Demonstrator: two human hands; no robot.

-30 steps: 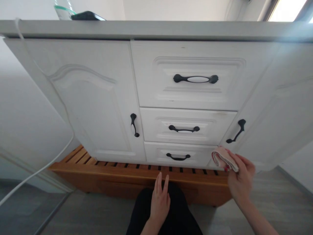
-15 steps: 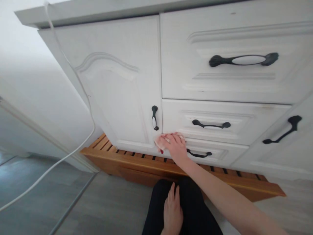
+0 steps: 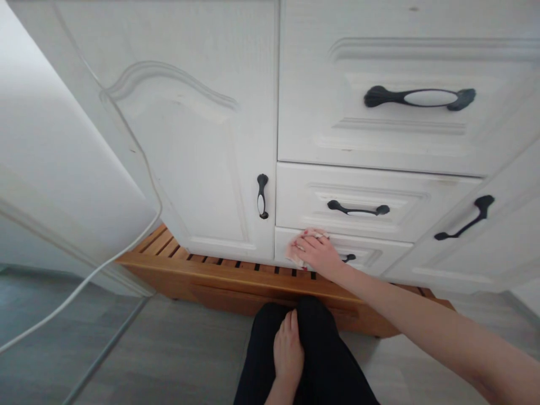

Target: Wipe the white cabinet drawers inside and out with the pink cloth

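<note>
A pink and white cloth (image 3: pixel 296 251) with red spots lies under my right hand (image 3: pixel 319 254), whose fingers press it against the front of the bottom drawer (image 3: pixel 367 257). That drawer's dark handle (image 3: pixel 349 258) is partly hidden behind my right hand. My left hand (image 3: pixel 289 347) rests on my dark-clothed legs, holding nothing, its fingers laid out flat. Above the cloth is the middle drawer (image 3: pixel 295 194) with its black handle (image 3: pixel 358 209). To the left stands the white cabinet door (image 3: pixel 198 169) with a small upright handle (image 3: pixel 262 196).
A slatted wooden bench (image 3: pixel 169 270) runs along the cabinet's foot, between it and my knees. A white cable (image 3: pixel 95 274) hangs at the left across the door and down to the floor. Another cabinet door with a handle (image 3: pixel 466 219) is at the right.
My right hand has moved right with the cloth, away from the door's edge and onto the bottom drawer. The view has come closer and tilted downward. My left hand stays on my legs.
</note>
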